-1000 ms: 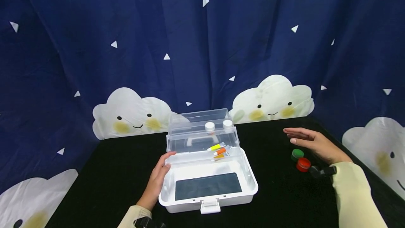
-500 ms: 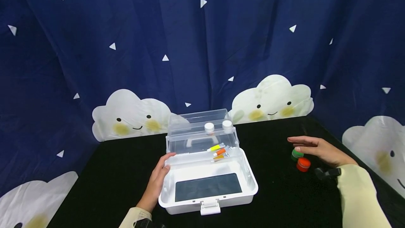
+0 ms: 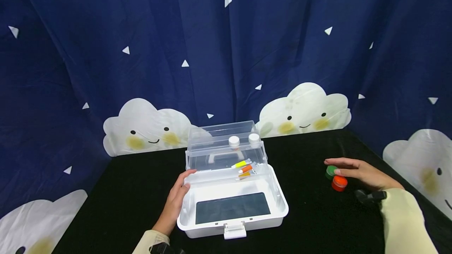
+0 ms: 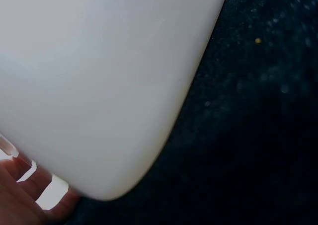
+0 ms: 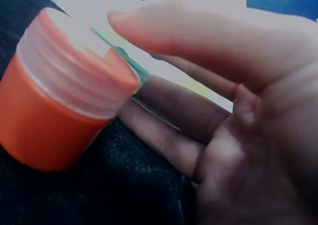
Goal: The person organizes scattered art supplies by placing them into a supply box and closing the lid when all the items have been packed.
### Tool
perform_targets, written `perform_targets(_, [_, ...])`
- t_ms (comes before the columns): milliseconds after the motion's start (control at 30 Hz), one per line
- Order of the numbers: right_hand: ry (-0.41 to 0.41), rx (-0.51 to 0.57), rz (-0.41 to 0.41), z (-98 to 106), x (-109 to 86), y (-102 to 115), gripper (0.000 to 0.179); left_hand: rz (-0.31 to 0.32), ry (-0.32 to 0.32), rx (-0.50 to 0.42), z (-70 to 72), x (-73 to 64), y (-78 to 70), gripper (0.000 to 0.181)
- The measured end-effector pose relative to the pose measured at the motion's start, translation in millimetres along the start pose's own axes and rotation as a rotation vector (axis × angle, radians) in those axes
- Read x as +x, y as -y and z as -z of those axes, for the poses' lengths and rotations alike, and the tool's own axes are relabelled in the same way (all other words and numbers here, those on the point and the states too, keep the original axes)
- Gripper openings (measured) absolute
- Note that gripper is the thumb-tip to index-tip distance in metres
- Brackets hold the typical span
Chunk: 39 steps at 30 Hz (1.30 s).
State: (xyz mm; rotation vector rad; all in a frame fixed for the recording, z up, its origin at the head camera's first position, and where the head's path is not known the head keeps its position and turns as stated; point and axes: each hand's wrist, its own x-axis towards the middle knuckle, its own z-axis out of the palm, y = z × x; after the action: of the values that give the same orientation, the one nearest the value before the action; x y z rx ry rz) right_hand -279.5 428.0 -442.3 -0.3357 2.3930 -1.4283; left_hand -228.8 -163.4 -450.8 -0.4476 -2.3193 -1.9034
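A white plastic storage box [image 3: 199, 228] with a raised clear lid [image 3: 203, 158] stands mid-table. My left hand [image 3: 173, 201] holds its left rim at the back corner, thumb and index fingertip over the edge; in the left wrist view the outer wall [image 4: 109, 96] hides much of that hand. To the right, my right hand [image 3: 363, 173] is around a small green-lidded paint jar [image 3: 331, 171], thumb in front and fingers behind. In the right wrist view its fingers [image 5: 174, 101] are extended, and an orange-red paint jar [image 5: 49, 115] covers most of the green one.
Yellow, orange and amber paint tubes [image 3: 246, 169] lie in the box's clear tray. Two white-capped jars [image 3: 234, 141] sit in the lid compartment. A latch [image 3: 234, 231] hangs at the box front. Black cloth [image 3: 141, 191] covers the table; a blue curtain [image 3: 159, 50] hangs behind.
My right hand has come down and slightly to the right, its thumb now overlapping the green-lidded jar. My left hand and the box stay in place.
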Motion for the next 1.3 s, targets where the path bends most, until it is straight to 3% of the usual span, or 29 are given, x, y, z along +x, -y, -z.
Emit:
perform_targets(533, [0.053,0.005,0.037,-1.9,-2.7,-0.3,0.047,0.009,0.001,-0.009,-0.5,0.2,0.0,0.036])
perform_targets(800, [-0.026,-0.068,0.001,-2.6,-0.5,-0.3,0.045,0.000,-0.006,0.000,0.0,-0.1,0.8,0.037])
perform_targets(1100, [-0.056,-0.049,0.007,-5.5,0.0,2.7,0.045,0.002,-0.003,-0.016,-0.1,-0.9,1.7,0.036])
perform_targets(1300, [-0.120,-0.093,-0.013,-7.6,3.2,4.5,0.044,0.003,-0.002,-0.022,0.2,-1.2,1.5,0.036])
